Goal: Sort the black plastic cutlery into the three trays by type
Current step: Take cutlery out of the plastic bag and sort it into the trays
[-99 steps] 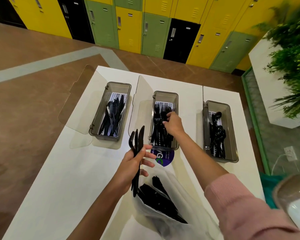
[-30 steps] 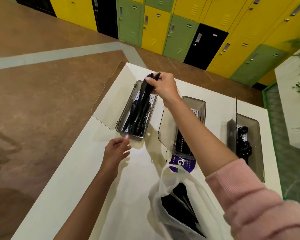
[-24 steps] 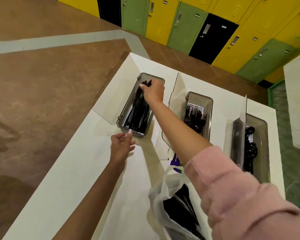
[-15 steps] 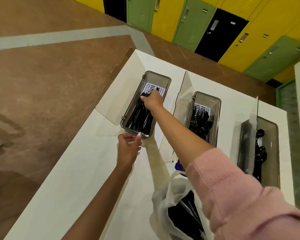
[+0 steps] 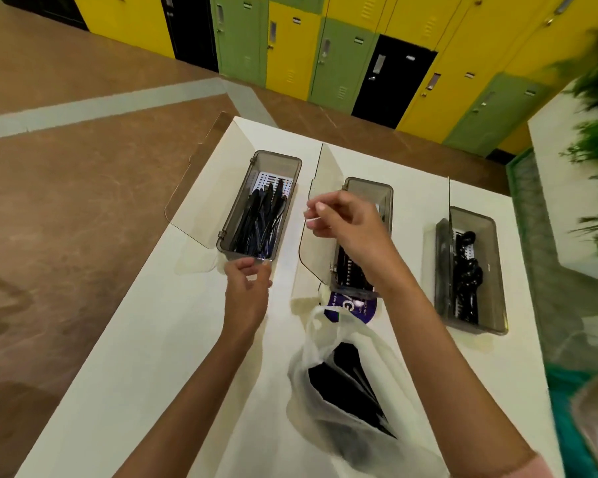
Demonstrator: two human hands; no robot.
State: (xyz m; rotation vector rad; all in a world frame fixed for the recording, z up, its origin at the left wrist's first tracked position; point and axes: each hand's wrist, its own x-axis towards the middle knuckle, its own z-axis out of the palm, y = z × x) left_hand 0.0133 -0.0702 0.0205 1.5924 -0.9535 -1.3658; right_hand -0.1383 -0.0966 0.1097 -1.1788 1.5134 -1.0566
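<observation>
Two hands are seen empty, fingers loosely curled: the left hand point(image 5: 247, 291) by the left tray's point(image 5: 277, 159) near end, the right hand point(image 5: 349, 224) above the middle tray point(image 5: 369, 184), closer to the bag point(image 5: 376, 350) set on the worktop point(image 5: 173, 339) between it and the body, where unsorted black cutlery point(image 5: 342, 377) is stacked, pointing towards the trays.

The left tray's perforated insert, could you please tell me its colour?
The insert is white with small slots, clearest in the head view.

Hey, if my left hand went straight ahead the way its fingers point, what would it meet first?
Most likely the near end of the left tray, which sits just beyond the fingertips of the left hand; whether they touch it is unclear.
</observation>
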